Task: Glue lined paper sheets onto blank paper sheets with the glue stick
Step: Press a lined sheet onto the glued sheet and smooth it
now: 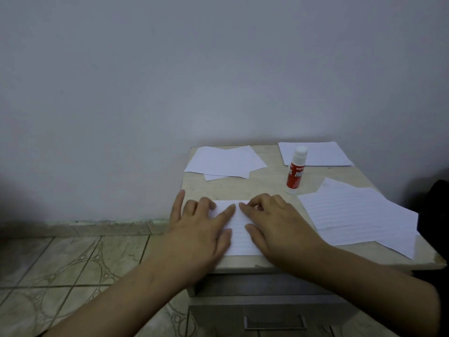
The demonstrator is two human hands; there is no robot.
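**Two hands press a lined sheet flat on a small cabinet top**

A person's left hand [199, 229] and right hand [274, 227] lie palm-down on a lined paper sheet [239, 231] at the near edge of a pale cabinet top [245, 188]. Neither hand grasps anything: the left is spread flat with fingers splayed, its index finger pointing across the sheet, while the right rests with its fingertips curled down onto the paper's far edge. The two index fingertips nearly meet at the sheet's far middle. Whether a blank sheet lies under the lined one cannot be told.

Beyond the right hand and a little to its right, a red glue stick [295, 170] stands upright, its white cap on, apart from both hands. To the right of the right hand lies a loose pile of lined sheets [359, 215], overlapping and skewed, one corner passing over the cabinet's near edge. Beyond the glue stick, against the wall [170, 69], sits another lined sheet [320, 153]. Beyond the left hand, at the far left corner, a few blank sheets [226, 162] overlap at angles.

Below the hands, the cabinet's front shows a drawer [274, 312] with a recessed handle, shut, its contents hidden. Patterned floor tiles [73, 263] spread out to the left.
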